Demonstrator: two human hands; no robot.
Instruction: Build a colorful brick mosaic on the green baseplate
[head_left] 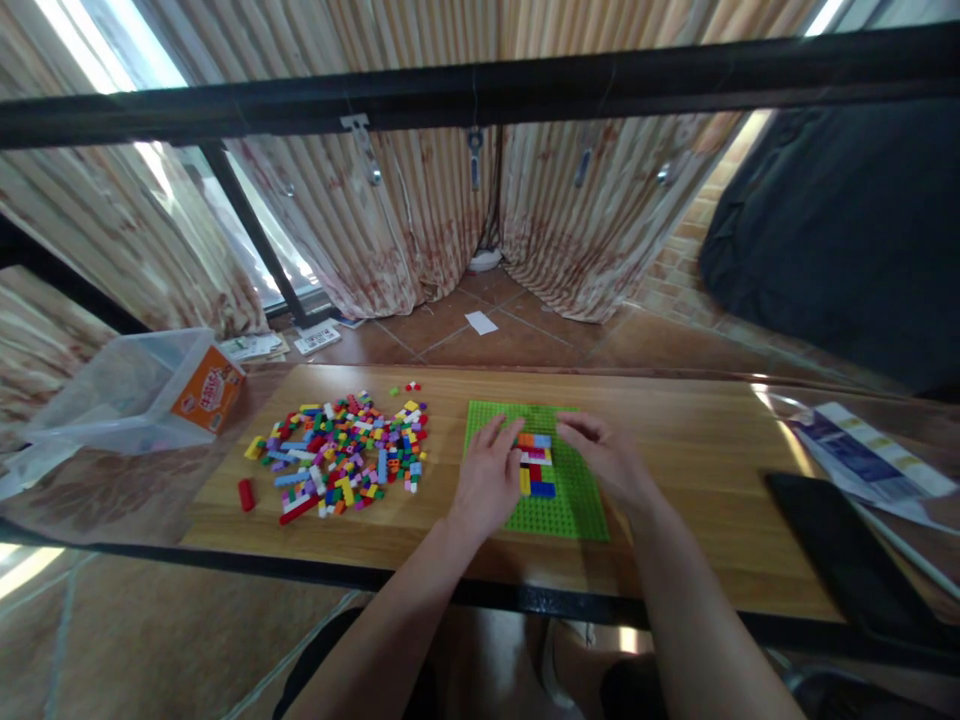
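At the far left a see-through plastic bin (142,385) with an orange label (210,390) on its end sits past the end of the wooden tabletop (697,440); I can make out the surroundings through its cloudy walls. A red piece (246,494) lies by itself near the heap of coloured bricks (345,455), which is loose on the wood. Behind, a black bar (480,95) crosses in front of the pleated curtains (442,220), and a white paper (481,322) lies on the tiles.

Mid-table is the green baseplate (562,520), bearing a small patch of joined bricks (536,470). The left hand (487,480) covers the plate's left side, its fingers bent at the patch; I can't tell whether they pinch anything. The right hand (607,462) curves over the other side, its grip likewise unclear. Farther right come a dark flat slab (847,550) and a white-and-blue packet (870,455).
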